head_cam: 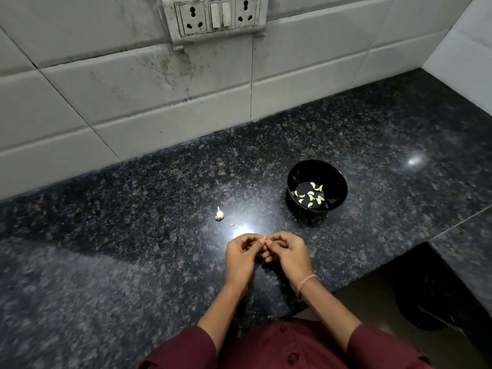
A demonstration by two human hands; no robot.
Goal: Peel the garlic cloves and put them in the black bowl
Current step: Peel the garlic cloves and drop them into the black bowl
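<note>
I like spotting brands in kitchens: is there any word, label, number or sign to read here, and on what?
None can be read. The socket plate on the wall shows no legible marking; the black bowl, the granite countertop and the maroon shirt carry no print.

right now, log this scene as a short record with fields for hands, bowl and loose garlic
left hand: pinches a small garlic clove, mostly hidden
right hand: pinches the same clove
black bowl: upright, beyond the right hand, holds peeled cloves
small garlic bulb: on granite countertop, left of bowl
</note>
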